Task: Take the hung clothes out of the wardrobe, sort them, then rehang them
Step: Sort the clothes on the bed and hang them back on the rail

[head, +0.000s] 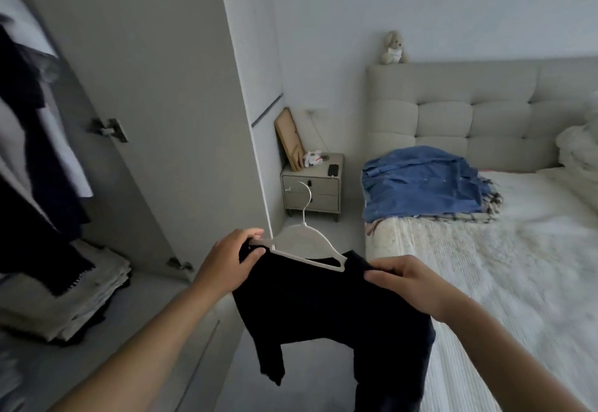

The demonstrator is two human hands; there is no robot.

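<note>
Both hands are up front holding a black top that's on a white hanger, out in the gap between the open wardrobe and the bed. The left hand has its fingers pinched on one shoulder and the hanger's end, and the right hand grips the other shoulder. A blue clothes pile sits on the bed near the headboard, and dark stuff hangs inside the wardrobe.

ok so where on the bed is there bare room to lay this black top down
The bed is bare in front of the blue garment pile, from that pile toward the camera. The head end is crowded: the blue pile by the headboard, white bedding bunched at the right. Both hands, left hand and right hand, hold the black top on its hanger.
</note>
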